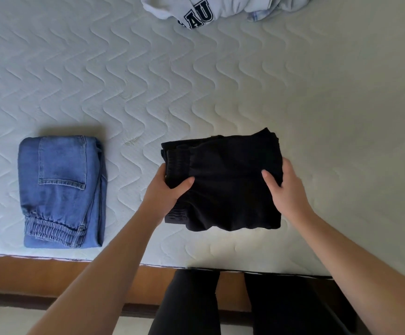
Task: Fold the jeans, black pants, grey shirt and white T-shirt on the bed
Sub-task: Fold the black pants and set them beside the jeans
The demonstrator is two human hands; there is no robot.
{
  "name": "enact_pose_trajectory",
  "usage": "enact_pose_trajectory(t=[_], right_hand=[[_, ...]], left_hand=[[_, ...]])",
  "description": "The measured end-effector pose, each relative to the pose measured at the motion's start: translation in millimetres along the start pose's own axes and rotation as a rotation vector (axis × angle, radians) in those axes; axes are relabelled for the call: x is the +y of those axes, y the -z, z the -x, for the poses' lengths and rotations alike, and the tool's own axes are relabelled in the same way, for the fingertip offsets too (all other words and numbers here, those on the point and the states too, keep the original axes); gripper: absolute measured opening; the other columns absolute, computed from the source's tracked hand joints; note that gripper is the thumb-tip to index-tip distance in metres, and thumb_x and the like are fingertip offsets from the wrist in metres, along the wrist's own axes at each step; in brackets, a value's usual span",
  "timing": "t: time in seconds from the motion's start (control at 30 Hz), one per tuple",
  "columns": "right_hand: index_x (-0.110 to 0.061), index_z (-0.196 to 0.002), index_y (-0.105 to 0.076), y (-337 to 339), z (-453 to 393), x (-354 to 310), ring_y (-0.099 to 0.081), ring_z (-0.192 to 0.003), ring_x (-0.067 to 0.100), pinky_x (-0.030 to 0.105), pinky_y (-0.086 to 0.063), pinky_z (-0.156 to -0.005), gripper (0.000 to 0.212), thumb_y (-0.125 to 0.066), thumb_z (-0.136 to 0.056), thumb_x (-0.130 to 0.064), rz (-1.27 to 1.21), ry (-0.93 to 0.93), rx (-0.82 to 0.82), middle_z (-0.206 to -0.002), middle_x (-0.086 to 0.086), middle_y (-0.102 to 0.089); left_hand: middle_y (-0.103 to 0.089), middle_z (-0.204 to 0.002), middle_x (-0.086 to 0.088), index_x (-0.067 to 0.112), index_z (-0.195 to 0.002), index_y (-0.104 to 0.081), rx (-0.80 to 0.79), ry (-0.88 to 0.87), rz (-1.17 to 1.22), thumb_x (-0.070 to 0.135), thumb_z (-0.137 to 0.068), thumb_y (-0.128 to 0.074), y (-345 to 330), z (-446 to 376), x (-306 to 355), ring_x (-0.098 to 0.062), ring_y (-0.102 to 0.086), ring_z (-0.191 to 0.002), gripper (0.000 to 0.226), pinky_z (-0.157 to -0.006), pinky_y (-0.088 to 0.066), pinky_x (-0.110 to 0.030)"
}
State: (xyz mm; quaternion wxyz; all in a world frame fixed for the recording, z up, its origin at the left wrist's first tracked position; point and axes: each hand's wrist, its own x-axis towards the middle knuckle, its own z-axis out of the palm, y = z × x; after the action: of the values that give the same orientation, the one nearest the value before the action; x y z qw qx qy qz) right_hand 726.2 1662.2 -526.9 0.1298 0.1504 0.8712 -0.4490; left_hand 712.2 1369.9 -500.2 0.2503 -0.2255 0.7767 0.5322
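Folded black pants near the bed's front edge, left grip and right grip each holding a side; folded jeans toward the front-left corner; a crumpled lettered shirt at the far edge

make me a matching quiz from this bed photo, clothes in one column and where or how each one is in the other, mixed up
Column one:
1. jeans
2. black pants
3. pile of pale shirts
4. bed

Column two:
A. crumpled and unfolded at the far edge
B. held from both sides by the left hand and right hand
C. quilted with a wavy pattern, under everything
D. folded, lying alone to the left

Pairs: 1-D, 2-B, 3-A, 4-C
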Motion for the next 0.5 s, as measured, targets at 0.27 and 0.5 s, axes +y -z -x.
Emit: enact_pose_trajectory(t=[0.27,0.5], right_hand=[[-0.028,-0.137,-0.042,54,111,-86,-0.055,-0.097,-0.006,0.01,-0.039,-0.078,0.046,-0.054,-0.095,-0.043,-0.132,-0.026,0.109,-0.114,-0.021,-0.055],[-0.035,-0.13,-0.046,68,190,-128,-0.054,-0.102,-0.013,0.018,-0.043,-0.084,0.037,-0.057,-0.095,-0.036,-0.28,-0.019,0.18,-0.112,-0.029,-0.057]], left_hand=[[-0.065,-0.117,0.019,0.047,-0.128,-0.047,-0.214,-0.047,0.045,0.059,-0.066,-0.079,64,92,51,-0.005,-0.065,-0.105,0.071,-0.093,-0.054,-0.034],[-0.063,-0.104,0.033,0.064,-0.107,-0.045,-0.187,-0.17,0.014,0.061,-0.072,-0.071,92,170,78,0.011,-0.062,-0.095,0.043,-0.078,-0.048,-0.017]])
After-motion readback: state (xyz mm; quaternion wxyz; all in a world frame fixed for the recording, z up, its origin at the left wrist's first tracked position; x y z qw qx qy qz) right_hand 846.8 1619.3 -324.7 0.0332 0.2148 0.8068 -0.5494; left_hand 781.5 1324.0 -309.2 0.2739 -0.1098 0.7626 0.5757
